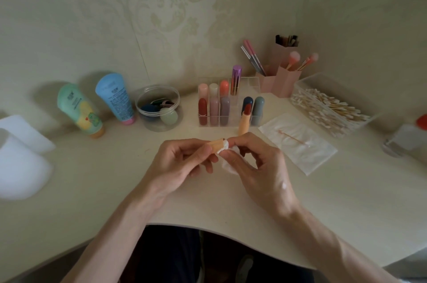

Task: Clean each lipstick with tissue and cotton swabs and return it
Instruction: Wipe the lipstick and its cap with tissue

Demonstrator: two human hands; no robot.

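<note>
My left hand [182, 160] grips an orange lipstick cap [216, 145] lying sideways above the desk. My right hand [256, 162] pinches a white tissue [227, 155] pushed into the cap's open end. The matching orange lipstick [245, 120] stands uncapped on the desk just behind my hands, its red bullet exposed. A clear acrylic organizer [231, 118] behind it holds several capped lipsticks. A flat tissue [298, 141] with a used cotton swab [293, 138] on it lies to the right.
A clear box of cotton swabs [328, 109] sits at the right, pink brush holders [280, 79] behind it. A round clear tub [159, 107] and two tubes [97, 107] stand at the left. White objects [20, 155] lie at the far left; a small bottle [404, 137] stands far right.
</note>
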